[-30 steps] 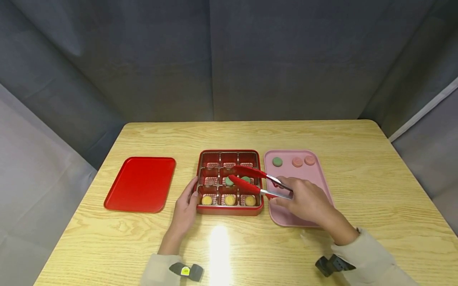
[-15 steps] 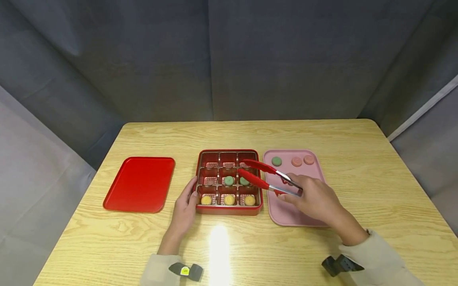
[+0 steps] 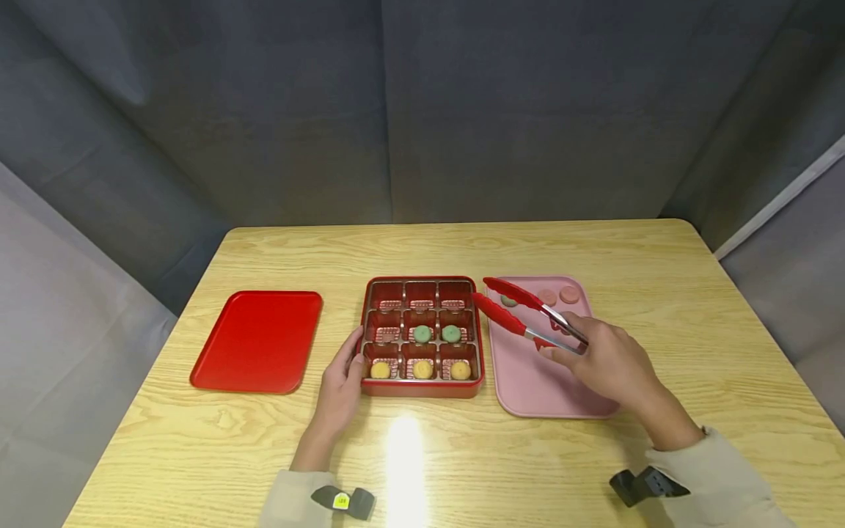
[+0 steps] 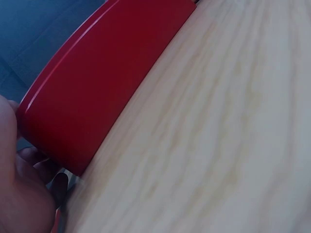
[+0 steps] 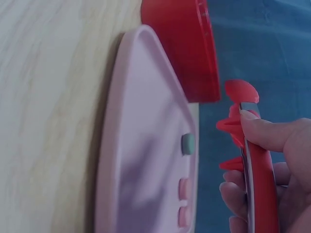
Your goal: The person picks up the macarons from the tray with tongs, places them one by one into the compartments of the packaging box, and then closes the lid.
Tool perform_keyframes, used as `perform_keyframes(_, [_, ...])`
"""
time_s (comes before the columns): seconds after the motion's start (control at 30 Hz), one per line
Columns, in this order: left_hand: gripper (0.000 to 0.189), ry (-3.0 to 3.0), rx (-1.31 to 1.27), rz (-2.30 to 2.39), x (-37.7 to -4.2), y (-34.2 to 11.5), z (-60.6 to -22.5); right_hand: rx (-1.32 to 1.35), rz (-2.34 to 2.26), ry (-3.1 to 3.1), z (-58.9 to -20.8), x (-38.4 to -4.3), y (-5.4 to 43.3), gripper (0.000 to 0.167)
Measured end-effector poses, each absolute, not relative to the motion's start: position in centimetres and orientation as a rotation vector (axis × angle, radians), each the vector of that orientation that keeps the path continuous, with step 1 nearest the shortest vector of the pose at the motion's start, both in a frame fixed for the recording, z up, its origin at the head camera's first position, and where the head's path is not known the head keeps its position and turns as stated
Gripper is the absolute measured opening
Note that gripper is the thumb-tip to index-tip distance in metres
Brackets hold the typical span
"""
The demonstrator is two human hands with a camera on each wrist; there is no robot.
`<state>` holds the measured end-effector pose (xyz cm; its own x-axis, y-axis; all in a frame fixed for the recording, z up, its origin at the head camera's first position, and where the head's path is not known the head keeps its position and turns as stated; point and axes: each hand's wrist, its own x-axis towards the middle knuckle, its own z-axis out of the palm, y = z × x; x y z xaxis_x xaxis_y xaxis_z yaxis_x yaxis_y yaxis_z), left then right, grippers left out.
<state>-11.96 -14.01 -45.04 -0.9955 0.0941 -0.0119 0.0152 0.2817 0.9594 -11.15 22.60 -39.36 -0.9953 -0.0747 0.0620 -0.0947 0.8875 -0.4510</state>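
Your left hand (image 3: 339, 389) points forward, its thumb (image 3: 357, 366) spread apart from the fingers (image 3: 345, 355). Your right hand (image 3: 609, 363) is curled in a grip, and your right forearm (image 3: 668, 416) slants inward.

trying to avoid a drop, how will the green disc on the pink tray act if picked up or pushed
The green disc looks small, so it is probably light. Its rounded edge may slip from a loose grip. Lying flat and low on the pink tray, it would more likely slide than tip.

R hand (image 5: 297, 158) grips red tongs (image 5: 263, 194) nr pink tray (image 5: 138, 107) w/ green disc (image 5: 188, 144), 2 pink discs (image 5: 184, 189).
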Motion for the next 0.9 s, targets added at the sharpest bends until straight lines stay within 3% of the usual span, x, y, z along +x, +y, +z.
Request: perform_keyframes(0.9, [0.047,2.451,0.1,1.843,-12.0,-14.1,-45.2,-0.117,0.655,-3.13,-42.8,-11.9,25.4,0.084])
